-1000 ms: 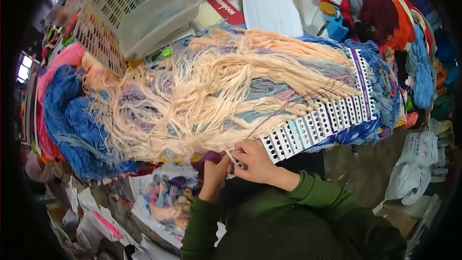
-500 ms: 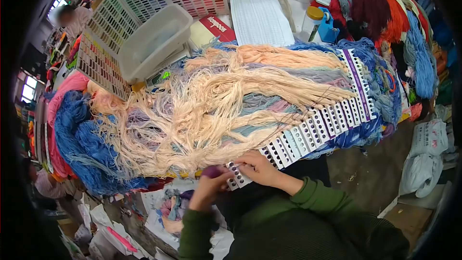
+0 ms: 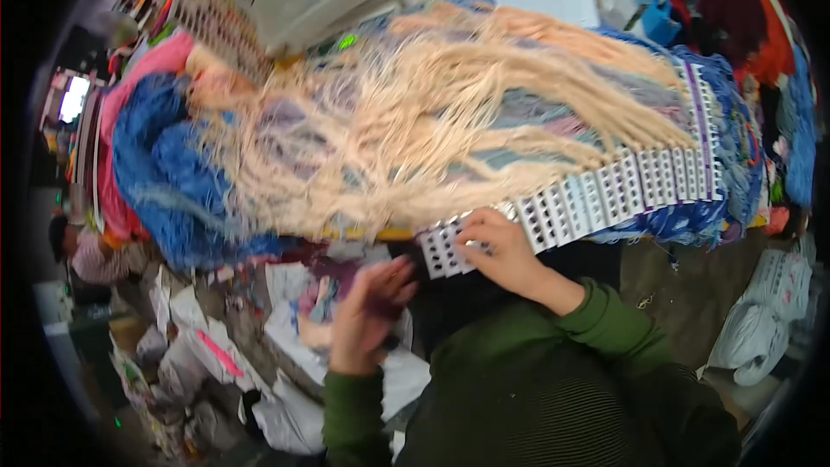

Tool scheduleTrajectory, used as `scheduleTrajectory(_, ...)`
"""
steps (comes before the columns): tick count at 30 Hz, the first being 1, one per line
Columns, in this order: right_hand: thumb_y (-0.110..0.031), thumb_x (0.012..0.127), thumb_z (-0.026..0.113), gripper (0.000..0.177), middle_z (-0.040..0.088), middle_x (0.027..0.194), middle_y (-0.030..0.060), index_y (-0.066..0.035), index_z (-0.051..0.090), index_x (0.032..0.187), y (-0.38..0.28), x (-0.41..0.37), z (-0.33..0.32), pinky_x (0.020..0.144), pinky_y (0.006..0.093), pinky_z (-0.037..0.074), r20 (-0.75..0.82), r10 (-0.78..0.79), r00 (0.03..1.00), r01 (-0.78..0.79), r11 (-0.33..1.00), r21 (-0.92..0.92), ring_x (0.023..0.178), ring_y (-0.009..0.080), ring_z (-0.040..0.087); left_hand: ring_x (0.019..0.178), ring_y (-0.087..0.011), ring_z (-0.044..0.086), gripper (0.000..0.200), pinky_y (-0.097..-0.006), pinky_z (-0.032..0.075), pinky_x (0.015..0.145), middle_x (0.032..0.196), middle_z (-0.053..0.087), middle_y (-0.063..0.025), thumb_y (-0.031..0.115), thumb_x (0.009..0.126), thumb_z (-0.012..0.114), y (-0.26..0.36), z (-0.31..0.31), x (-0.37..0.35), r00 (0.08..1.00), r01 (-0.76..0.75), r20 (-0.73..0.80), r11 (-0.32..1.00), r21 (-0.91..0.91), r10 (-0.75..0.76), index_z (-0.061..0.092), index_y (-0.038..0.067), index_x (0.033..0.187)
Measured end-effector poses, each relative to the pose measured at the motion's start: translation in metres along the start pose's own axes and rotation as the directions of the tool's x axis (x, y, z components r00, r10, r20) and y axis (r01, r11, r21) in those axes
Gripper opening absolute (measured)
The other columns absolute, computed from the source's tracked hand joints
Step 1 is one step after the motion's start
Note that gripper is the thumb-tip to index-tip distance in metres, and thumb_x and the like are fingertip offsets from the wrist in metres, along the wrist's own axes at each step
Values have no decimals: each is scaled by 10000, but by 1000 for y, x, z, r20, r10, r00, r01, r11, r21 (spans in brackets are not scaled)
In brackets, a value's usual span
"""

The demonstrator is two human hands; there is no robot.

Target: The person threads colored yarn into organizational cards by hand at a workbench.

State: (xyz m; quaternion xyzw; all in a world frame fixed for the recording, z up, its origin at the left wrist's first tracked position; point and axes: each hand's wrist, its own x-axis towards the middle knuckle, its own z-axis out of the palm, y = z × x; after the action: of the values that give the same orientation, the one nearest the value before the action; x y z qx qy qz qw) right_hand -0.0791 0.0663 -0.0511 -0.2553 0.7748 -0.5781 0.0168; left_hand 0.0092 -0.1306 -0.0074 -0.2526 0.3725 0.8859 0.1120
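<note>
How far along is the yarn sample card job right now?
Done: most of the row of white punched cards has cream yarn tufts running from its far ends. In hand: the right hand presses on the nearest card, which shows dark open holes; the left hand hangs open, apart from it, above loose yarn scraps. Left: probably filling that near card, though blur hides finer detail.

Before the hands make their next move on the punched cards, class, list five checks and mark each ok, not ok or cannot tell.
1. Right hand rests on the nearest card: ok.
2. Left hand holds a strand: not ok, it hangs open below the cards.
3. Card row lies in line: ok.
4. Cream yarn lies untangled: not ok, matted.
5. Nearest card's holes filled: cannot tell, blurred.
</note>
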Motion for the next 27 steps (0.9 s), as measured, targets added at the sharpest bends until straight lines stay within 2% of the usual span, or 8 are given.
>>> scheduleTrajectory(10,11,720,568,96,492,870,34,15,576,815,-39,3,18,433,158,336,341,311,887,-446,769,459,507,39,443,1064,-212,413,446,-394,375,850,1157,428,-123,338,878,334,-24,46,20,982,71,177,997,-43,-62,391,1,1164)
scheduleTrajectory(17,0,798,401,127,484,841,81,-17,446,915,0,-8,-160,573,241,439,209,341,916,-13,-497,867,649,111,450,478,-43,396,199,-176,381,410,832,508,-69,174,857,392,9,-80,-3,979,-127,-194,923,-362,59,472,13,943)
scheduleTrajectory(18,21,767,375,145,440,791,100,39,416,905,2,-7,-220,796,346,381,-36,354,935,190,-411,892,812,173,422,444,-37,381,179,-157,365,397,734,474,-42,130,857,376,18,-130,-12,976,-207,-184,752,-626,115,472,5,942)
scheduleTrajectory(19,-102,802,405,191,494,888,147,72,458,861,5,-7,-290,898,398,304,-294,207,933,229,291,929,870,220,471,409,-31,366,165,-138,349,384,637,440,-14,86,858,360,26,-181,-22,970,-240,-175,529,-814,171,471,-4,941)
scheduleTrajectory(22,-40,750,397,120,485,856,149,47,455,808,-11,-26,-377,908,350,296,-481,-66,874,447,498,743,877,221,451,419,-30,384,186,-153,372,414,682,472,-28,59,848,358,31,-158,-22,971,-216,-61,747,-629,230,493,-25,945)
scheduleTrajectory(25,-93,763,447,140,511,804,64,2,504,848,-25,16,-229,677,268,406,-604,216,767,-64,962,264,734,132,484,493,-41,429,168,-168,328,423,917,558,-81,46,825,401,-4,-33,10,973,-80,-187,960,267,133,506,-27,934)
scheduleTrajectory(26,-74,748,488,122,533,784,41,-2,540,832,-10,12,-176,679,241,393,-397,19,918,-182,908,-377,727,98,490,476,-36,398,175,-160,330,434,831,588,-78,82,797,484,-13,-14,31,994,107,-35,993,59,-105,525,-27,928)
scheduleTrajectory(27,-35,724,518,63,533,762,23,-16,555,771,-20,23,-128,658,240,395,-116,353,928,-317,915,247,695,95,484,472,-45,415,222,-155,313,425,786,596,-76,119,782,526,-28,8,51,997,73,-40,946,317,-63,526,-32,946)
